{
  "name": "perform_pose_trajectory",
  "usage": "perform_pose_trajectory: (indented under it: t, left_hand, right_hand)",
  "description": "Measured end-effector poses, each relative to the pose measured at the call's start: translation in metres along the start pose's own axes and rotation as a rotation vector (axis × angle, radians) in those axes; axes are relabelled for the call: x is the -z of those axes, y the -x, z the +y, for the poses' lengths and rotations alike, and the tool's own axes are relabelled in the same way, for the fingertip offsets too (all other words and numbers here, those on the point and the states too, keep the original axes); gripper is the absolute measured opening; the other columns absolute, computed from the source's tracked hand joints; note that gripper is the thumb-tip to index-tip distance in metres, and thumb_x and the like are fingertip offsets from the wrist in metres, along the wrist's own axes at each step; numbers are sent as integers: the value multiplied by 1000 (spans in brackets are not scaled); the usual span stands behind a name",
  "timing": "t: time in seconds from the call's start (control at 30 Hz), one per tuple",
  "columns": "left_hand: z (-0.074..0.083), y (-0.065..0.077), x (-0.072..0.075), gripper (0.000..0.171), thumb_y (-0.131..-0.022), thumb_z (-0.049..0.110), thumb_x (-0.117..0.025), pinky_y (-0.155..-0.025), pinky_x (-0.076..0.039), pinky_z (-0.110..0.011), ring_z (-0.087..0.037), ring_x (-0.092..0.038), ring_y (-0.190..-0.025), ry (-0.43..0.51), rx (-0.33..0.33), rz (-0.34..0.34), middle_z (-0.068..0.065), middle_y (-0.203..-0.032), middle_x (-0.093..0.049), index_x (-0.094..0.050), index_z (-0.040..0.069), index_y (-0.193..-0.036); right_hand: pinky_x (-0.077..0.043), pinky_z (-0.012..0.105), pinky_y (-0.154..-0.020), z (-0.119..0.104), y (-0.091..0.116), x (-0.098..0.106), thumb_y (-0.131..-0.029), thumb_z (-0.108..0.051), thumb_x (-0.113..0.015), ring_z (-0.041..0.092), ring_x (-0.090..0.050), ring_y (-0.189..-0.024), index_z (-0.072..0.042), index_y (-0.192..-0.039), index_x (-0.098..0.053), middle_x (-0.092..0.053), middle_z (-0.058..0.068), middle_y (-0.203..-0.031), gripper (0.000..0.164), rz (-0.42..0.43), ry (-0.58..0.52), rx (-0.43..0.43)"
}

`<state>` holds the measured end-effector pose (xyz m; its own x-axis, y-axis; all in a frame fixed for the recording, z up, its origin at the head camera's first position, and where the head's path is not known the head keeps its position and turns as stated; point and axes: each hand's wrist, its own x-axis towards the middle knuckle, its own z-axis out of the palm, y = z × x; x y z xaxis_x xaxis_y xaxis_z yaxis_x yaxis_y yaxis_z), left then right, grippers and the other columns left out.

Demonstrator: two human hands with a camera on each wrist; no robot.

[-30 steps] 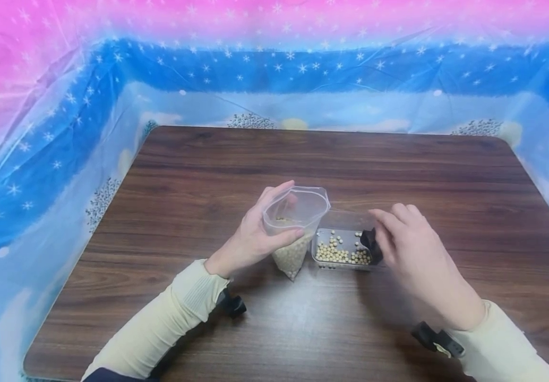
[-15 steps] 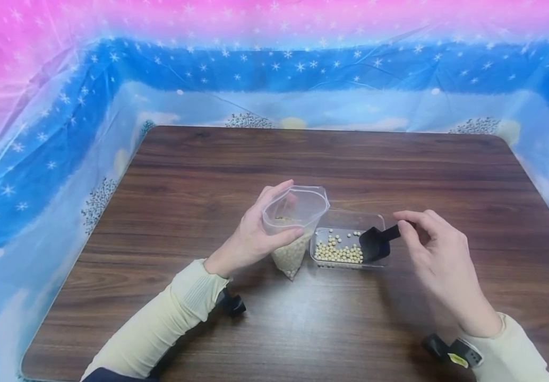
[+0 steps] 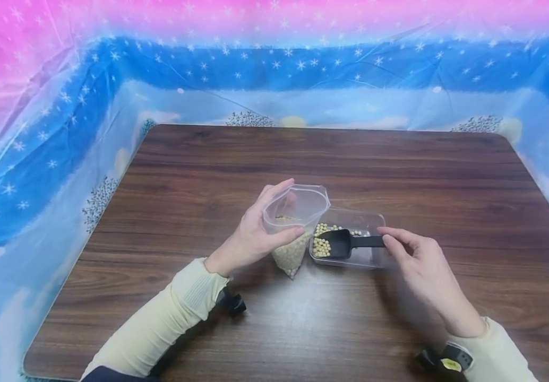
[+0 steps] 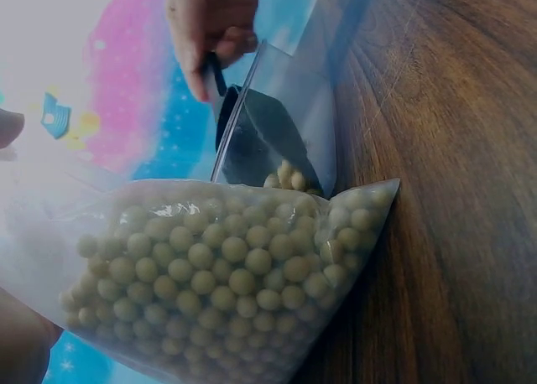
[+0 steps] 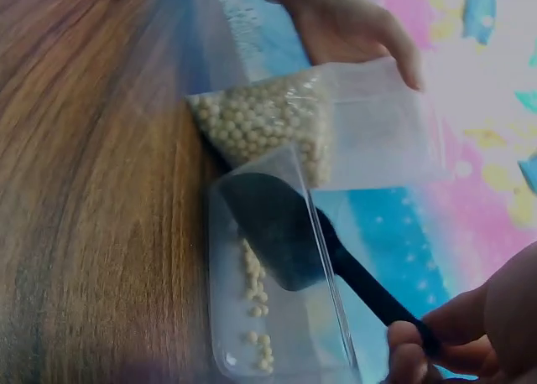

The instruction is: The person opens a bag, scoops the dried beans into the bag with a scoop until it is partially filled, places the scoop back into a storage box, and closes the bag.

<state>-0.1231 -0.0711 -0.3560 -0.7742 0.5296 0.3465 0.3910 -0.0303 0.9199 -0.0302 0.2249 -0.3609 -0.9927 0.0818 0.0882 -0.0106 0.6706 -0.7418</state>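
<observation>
My left hand (image 3: 260,228) grips a clear plastic zip bag (image 3: 291,254) near its top, thumb in front, and its mouth gapes. Pale yellow, pea-sized balls (image 4: 218,275) fill the bag's lower part. Just right of it stands a clear rectangular tub (image 3: 367,260) with more of these balls at its left end. Between thumb and fingers my right hand (image 3: 427,270) pinches the handle of a black scoop (image 3: 339,244). The scoop lies low inside the tub, its mouth toward the bag and against the balls. In the right wrist view, a few balls (image 5: 256,283) lie beside it.
Everything stands on a dark wood-grain table (image 3: 207,175). A pink and blue snowflake cloth (image 3: 265,69) hangs around its back and sides. Dark wrist-worn devices sit under the left cuff (image 3: 231,302) and right cuff (image 3: 446,358).
The right hand first drew the scoop right, uncovering the tub's right end, then pushed it left into the balls, which now bunch at the left end. The left hand and bag stay put.
</observation>
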Motion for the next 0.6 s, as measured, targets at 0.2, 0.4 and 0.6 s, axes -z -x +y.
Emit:
perform_pose_trajectory:
  t: [0.2,0.4,0.6]
  left_hand:
    - [0,-1,0,82,-80,1,-77,-94,-51,-45,-23,-53,-115,-15,-15,7,-8,-125,-48,-37,22,-148]
    - [1,-1,1,82,-81,2,-76,-94,-51,-42,-22,-52,-116,-7,-11,0,-6,-125,-48,-37,24,-149]
    - [1,1,1,82,-81,2,-76,-94,-52,-39,-25,-53,-114,-3,-2,0,-7,-125,-48,-36,24,-149]
  right_hand:
    - [-50,15,-70,12,-7,2,-101,-24,-55,6,-63,-83,-3,-124,-64,-69,14,-99,33,-113,-177,-130]
    - [-50,18,-66,28,-11,1,-100,-22,-57,5,-58,-75,1,-122,-63,-66,-1,-82,33,-109,-384,-224]
    - [-47,17,-60,45,-14,2,-97,-19,-61,6,-54,-69,-5,-117,-65,-64,-2,-79,24,-154,-753,-298]
